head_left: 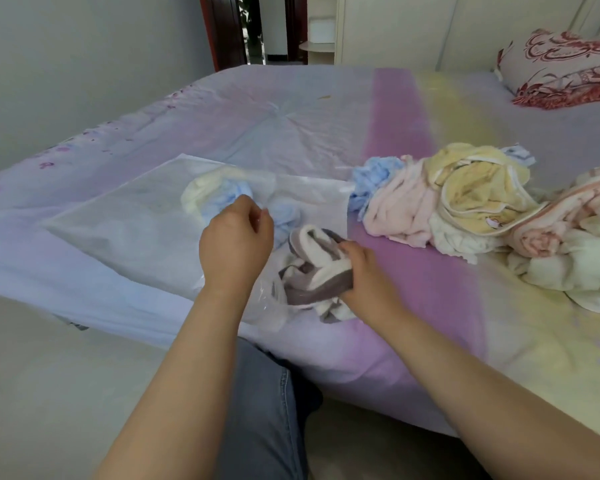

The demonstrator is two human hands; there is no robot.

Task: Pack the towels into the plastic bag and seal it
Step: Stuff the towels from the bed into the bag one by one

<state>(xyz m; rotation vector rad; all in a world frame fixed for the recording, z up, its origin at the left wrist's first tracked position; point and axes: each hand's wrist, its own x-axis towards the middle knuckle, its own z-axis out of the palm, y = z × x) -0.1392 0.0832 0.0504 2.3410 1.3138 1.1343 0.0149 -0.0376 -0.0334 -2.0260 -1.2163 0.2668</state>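
Observation:
A large clear plastic bag (125, 216) lies flat on the bed, its mouth toward me. Inside it I see a pale yellow towel (201, 194) and a light blue towel (284, 216). My left hand (236, 240) pinches the upper edge of the bag's mouth and lifts it. My right hand (357, 268) grips a grey-and-white striped towel (312, 271) that sits at the bag's opening, partly under the plastic. A heap of loose towels (465, 202) in blue, pink, yellow and cream lies to the right on the bed.
The bed (291, 116) has a purple, pink and yellow sheet; its near edge runs diagonally in front of my knee. A red-patterned pillow (561, 67) sits at the far right. A doorway (253, 26) opens beyond the bed.

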